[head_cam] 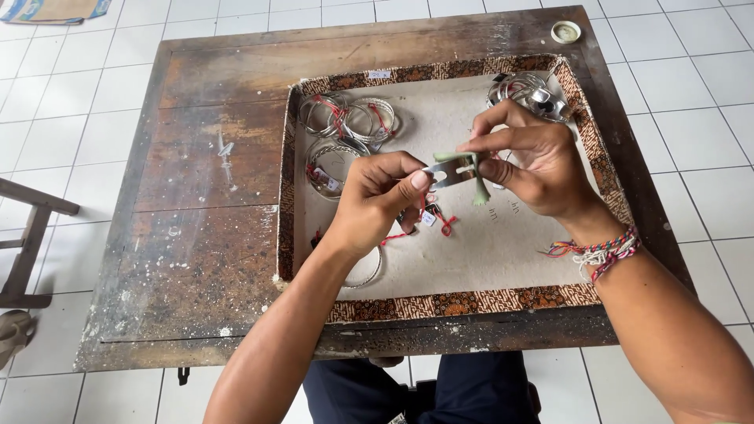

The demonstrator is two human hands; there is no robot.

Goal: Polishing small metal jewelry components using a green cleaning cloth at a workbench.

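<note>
My left hand (377,196) pinches a small flat silver piece (441,173) between thumb and fingers, above a shallow tray (287,204) with a patterned brown rim and pale lining. My right hand (530,161) grips the other end of the same piece, where a pale green strap or tag (476,188) hangs down from it. Small red strings with white tags (440,221) dangle under my left hand. A silver bangle (369,275) lies beneath my left wrist, partly hidden.
Bundles of silver bangles tied with red string (349,118) lie in the tray's far left corner, shiny silver pieces (530,90) in its far right. The tray rests on a worn wooden table (196,235). A small round lid (565,31) sits at the table's far corner. White tiled floor surrounds it.
</note>
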